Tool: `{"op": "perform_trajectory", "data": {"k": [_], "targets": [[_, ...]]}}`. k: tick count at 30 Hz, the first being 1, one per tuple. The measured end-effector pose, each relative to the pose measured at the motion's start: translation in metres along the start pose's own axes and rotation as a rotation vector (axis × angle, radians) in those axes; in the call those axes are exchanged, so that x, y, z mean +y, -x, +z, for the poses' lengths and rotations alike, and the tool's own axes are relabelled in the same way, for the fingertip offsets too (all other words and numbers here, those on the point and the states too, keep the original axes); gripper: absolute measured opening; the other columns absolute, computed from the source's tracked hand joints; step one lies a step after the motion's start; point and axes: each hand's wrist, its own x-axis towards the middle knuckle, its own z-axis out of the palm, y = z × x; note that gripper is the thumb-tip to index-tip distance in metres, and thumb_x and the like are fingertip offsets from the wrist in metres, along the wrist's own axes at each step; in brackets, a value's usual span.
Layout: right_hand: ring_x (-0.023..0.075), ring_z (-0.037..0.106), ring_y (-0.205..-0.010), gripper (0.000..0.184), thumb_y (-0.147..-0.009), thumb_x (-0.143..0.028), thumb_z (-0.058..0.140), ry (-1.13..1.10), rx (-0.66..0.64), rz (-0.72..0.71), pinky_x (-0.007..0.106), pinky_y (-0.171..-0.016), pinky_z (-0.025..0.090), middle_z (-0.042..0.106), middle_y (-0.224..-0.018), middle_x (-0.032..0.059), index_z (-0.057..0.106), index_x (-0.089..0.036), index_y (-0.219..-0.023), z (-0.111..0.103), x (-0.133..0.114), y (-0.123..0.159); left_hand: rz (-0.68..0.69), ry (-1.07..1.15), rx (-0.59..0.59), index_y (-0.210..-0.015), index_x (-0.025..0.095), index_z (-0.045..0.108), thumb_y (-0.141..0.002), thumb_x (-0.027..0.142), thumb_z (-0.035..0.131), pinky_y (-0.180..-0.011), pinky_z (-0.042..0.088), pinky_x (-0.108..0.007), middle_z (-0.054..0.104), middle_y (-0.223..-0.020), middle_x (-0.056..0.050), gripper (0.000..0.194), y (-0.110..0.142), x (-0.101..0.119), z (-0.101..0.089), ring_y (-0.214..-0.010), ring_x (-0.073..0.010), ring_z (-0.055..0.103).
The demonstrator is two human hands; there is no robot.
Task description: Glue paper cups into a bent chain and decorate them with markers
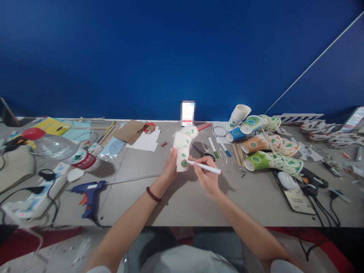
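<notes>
A bent chain of white paper cups (182, 143) with green leaf prints is tilted above the middle of the table. My left hand (170, 168) is closed around its lower left side. Between the fingers of my right hand (209, 181) is a white marker (207, 167) with a red end, its tip at the round green patch on the lowest cup. Whether the tip touches the paper I cannot tell. Just right of the chain lie dark-handled scissors (209, 156), partly hidden, a green-capped marker (213, 147) and a blue-capped marker (223, 146).
At right lie coloured cup chains, the nearest green (257, 161), beside a cup stack (239, 115) and a black glue gun (313, 182). A blue glue gun (92, 193), a bottle (65, 149) and a power strip (42, 193) occupy the left. A phone (187, 113) stands against the wall.
</notes>
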Motion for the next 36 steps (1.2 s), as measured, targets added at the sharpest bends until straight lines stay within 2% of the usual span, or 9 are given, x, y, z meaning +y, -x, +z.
{"op": "perform_trajectory", "data": {"k": [13, 23, 31, 36], "targets": [[0.0258, 0.069, -0.100, 0.011, -0.083, -0.030, 0.064, 0.044, 0.019, -0.002, 0.038, -0.081, 0.056, 0.073, -0.085, 0.0050, 0.055, -0.023, -0.082, -0.0001, 0.0021, -0.0013, 0.038, -0.009, 0.014, -0.104, 0.012, 0.060, -0.065, 0.075, 0.061, -0.062, 0.052, -0.032, 0.070, -0.075, -0.010, 0.073, -0.0005, -0.0002, 0.0010, -0.066, -0.0220, 0.068], [0.0261, 0.070, -0.100, 0.010, -0.081, -0.026, 0.063, 0.027, 0.023, -0.017, 0.037, -0.079, 0.057, 0.071, -0.079, 0.0022, 0.054, -0.023, -0.077, 0.0010, -0.0013, -0.0027, 0.053, 0.022, 0.044, -0.104, 0.015, 0.059, -0.065, 0.072, 0.064, -0.065, 0.053, -0.033, 0.071, -0.087, -0.010, 0.069, -0.0029, -0.0023, -0.0004, -0.072, -0.0227, 0.069], [0.0276, 0.069, -0.103, 0.016, -0.084, -0.036, 0.062, 0.033, 0.022, -0.029, 0.037, -0.075, 0.057, 0.071, -0.076, 0.0036, 0.052, -0.024, -0.082, 0.0026, -0.0007, -0.0002, 0.037, 0.005, 0.037, -0.105, 0.012, 0.059, -0.063, 0.075, 0.063, -0.063, 0.052, -0.032, 0.070, -0.079, -0.010, 0.075, -0.0016, -0.0013, 0.0012, -0.069, -0.0226, 0.069], [0.0280, 0.068, -0.103, 0.012, -0.083, -0.032, 0.064, 0.071, 0.010, -0.036, 0.035, -0.073, 0.057, 0.072, -0.079, 0.0056, 0.055, -0.024, -0.082, 0.0034, -0.0023, 0.0011, 0.052, -0.019, 0.034, -0.107, 0.012, 0.059, -0.065, 0.074, 0.062, -0.061, 0.052, -0.033, 0.070, -0.075, -0.010, 0.076, -0.0006, -0.0008, 0.0019, -0.065, -0.0221, 0.068]]}}
